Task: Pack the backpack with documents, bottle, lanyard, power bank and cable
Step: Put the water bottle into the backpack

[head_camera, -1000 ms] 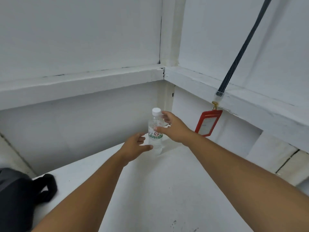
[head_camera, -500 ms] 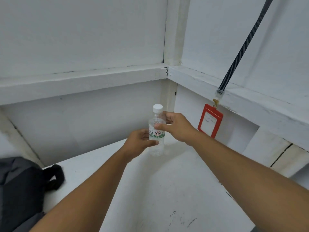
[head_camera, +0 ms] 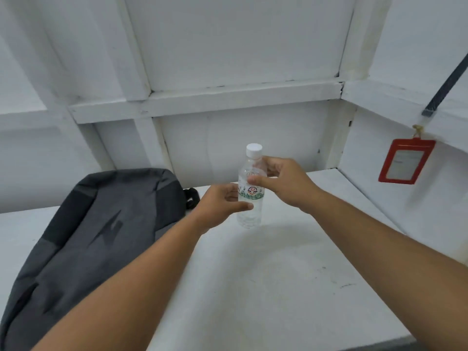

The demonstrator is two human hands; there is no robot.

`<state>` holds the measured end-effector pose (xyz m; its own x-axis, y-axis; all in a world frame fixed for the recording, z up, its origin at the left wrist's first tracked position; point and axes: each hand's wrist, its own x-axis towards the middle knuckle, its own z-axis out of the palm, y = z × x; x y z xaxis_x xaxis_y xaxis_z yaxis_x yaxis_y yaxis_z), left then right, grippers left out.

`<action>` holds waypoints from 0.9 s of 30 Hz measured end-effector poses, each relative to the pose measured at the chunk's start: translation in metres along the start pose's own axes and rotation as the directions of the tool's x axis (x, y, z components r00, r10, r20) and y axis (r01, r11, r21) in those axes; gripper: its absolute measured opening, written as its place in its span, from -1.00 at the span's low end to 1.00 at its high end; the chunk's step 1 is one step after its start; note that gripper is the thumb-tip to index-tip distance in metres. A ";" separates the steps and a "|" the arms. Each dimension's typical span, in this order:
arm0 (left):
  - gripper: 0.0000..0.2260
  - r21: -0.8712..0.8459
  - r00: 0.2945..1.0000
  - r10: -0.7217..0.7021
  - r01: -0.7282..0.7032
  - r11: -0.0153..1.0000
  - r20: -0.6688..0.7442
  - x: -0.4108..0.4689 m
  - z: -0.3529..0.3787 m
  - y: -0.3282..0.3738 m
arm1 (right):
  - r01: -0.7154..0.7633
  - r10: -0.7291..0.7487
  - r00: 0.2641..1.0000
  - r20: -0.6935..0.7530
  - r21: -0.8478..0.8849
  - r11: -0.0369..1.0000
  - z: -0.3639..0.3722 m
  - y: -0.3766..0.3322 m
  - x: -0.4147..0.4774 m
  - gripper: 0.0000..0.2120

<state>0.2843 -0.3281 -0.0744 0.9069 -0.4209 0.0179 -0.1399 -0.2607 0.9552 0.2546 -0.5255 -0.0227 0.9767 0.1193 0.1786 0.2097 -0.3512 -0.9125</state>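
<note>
A small clear water bottle point(head_camera: 249, 216) with a white cap and a green-and-red label is held upright just above the white table point(head_camera: 278, 287). My right hand point(head_camera: 286, 182) grips its upper part and my left hand point(head_camera: 221, 201) wraps its lower part. A dark grey backpack point(head_camera: 96, 236) lies flat on the table to the left, its zip shut as far as I can see. A red card holder on a dark lanyard point(head_camera: 406, 160) hangs against the right wall. No documents, power bank or cable show.
White panelled walls with a ledge point(head_camera: 202, 102) close in the table at the back and right. The table's front edge point(head_camera: 379, 343) runs across the lower right.
The view has swung left, bringing the whole backpack into sight. The bottle came toward me with both hands, and my left hand closed around its lower part.
</note>
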 end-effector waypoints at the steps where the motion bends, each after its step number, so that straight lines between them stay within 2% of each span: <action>1: -0.64 0.002 1.000 0.009 -0.009 1.000 -0.017 -0.016 -0.014 0.000 | 0.013 -0.013 1.000 0.012 0.003 1.000 0.016 -0.011 -0.003 -0.74; 9: -0.69 -0.029 0.995 0.066 -0.068 0.997 -0.077 -0.176 -0.127 -0.016 | 0.089 -0.089 0.994 0.065 0.012 0.996 0.166 -0.110 -0.061 -0.78; 13: -0.68 -0.052 0.998 0.024 -0.027 0.998 -0.059 -0.258 -0.183 -0.017 | 0.110 -0.108 0.991 0.085 -0.015 0.994 0.241 -0.154 -0.097 -0.79; 19: -0.66 -0.018 1.000 0.007 -0.007 1.000 -0.014 -0.326 -0.225 -0.011 | 0.175 -0.169 0.979 0.113 -0.043 0.984 0.295 -0.191 -0.131 -0.68; 24: -0.68 -0.101 0.995 -0.062 0.069 0.992 0.073 -0.349 -0.234 -0.019 | 0.197 -0.189 0.972 0.139 -0.043 0.979 0.304 -0.194 -0.149 -0.72; 26: -0.68 -0.240 0.981 -0.189 0.176 0.955 -0.033 -0.354 -0.236 -0.017 | 0.212 -0.202 0.971 0.127 -0.065 0.975 0.304 -0.191 -0.157 -0.70; 27: -0.66 -0.331 0.946 -0.303 0.251 0.910 -0.114 -0.358 -0.236 -0.017 | 0.230 -0.219 0.968 0.123 -0.081 0.970 0.303 -0.189 -0.160 -0.68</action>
<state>0.0562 0.0321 -0.0268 0.9459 -0.2200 -0.2383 0.2319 -0.0548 0.9712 0.0444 -0.1969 0.0095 0.8938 0.3068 0.3272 0.4314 -0.3886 -0.8142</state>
